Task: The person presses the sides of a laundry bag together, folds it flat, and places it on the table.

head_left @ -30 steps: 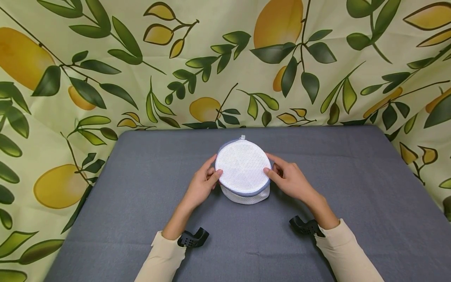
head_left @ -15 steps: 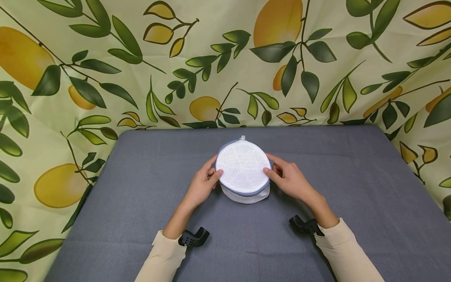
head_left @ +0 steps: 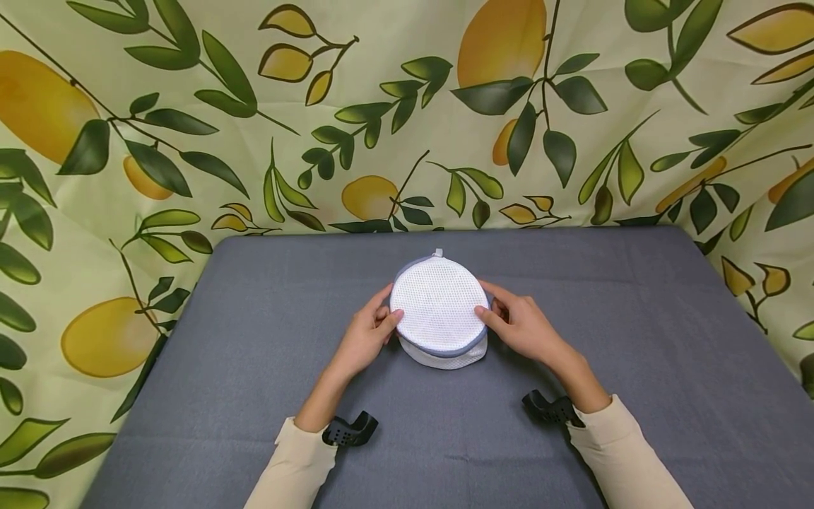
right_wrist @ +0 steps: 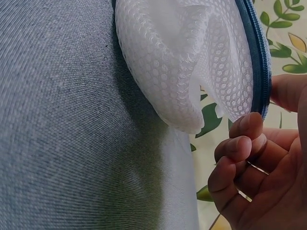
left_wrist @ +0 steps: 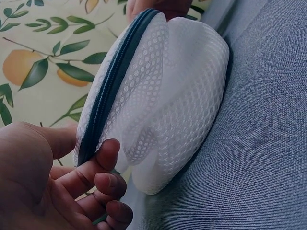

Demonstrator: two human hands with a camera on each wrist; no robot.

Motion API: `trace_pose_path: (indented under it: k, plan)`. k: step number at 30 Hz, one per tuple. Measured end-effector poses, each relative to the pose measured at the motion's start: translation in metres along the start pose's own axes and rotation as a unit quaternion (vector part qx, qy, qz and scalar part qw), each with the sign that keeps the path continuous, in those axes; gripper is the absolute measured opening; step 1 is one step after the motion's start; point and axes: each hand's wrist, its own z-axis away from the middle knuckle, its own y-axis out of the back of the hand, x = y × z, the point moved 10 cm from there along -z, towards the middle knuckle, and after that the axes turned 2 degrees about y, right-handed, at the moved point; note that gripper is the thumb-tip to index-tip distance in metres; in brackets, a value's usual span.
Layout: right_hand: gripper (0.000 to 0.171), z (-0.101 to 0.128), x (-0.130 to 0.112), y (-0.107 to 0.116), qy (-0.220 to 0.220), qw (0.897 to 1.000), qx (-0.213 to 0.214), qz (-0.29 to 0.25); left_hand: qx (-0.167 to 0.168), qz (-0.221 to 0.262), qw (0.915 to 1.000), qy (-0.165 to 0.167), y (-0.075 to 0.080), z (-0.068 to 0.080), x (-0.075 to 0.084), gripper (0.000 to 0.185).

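A round white mesh laundry bag (head_left: 439,304) with a blue zippered rim is held in the middle of the table, its flat top facing up. My left hand (head_left: 365,332) pinches the rim on the left side, thumb on top. On the opposite side my right hand (head_left: 524,325) pinches the rim the same way. Seen from the left wrist, the blue zipper (left_wrist: 117,86) runs round the edge, and soft, creased mesh (left_wrist: 187,91) sags below onto the table. From the right wrist, folded mesh (right_wrist: 163,67) hangs under the rim. A small white tab (head_left: 439,252) sticks out at the far edge.
The table (head_left: 254,297) is covered in grey-blue cloth. Behind it and along the sides hangs a cream curtain (head_left: 356,134) printed with lemons and leaves. Black wrist mounts (head_left: 350,429) sit at both sleeve cuffs.
The bag and both hands appear slightly lower in the head view than before. Both hands keep the same grip on the rim.
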Motion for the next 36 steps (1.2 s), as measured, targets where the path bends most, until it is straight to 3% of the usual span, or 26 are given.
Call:
trace_pose_path:
  k: [25,32,36]
  plan:
    - [0.048,0.000,0.008,-0.010,-0.001,0.999,-0.028,0.024,-0.001,-0.033,0.9994,0.004,-0.005,-0.001,-0.011,0.058]
    - [0.048,0.000,0.010,-0.012,-0.001,0.999,-0.030,0.024,0.000,-0.050,0.9985,0.020,-0.006,-0.002,-0.016,0.058]
    - [0.047,0.000,0.010,-0.012,0.004,0.999,-0.028,0.030,-0.004,-0.056,0.9982,0.023,-0.007,0.001,-0.005,0.057]
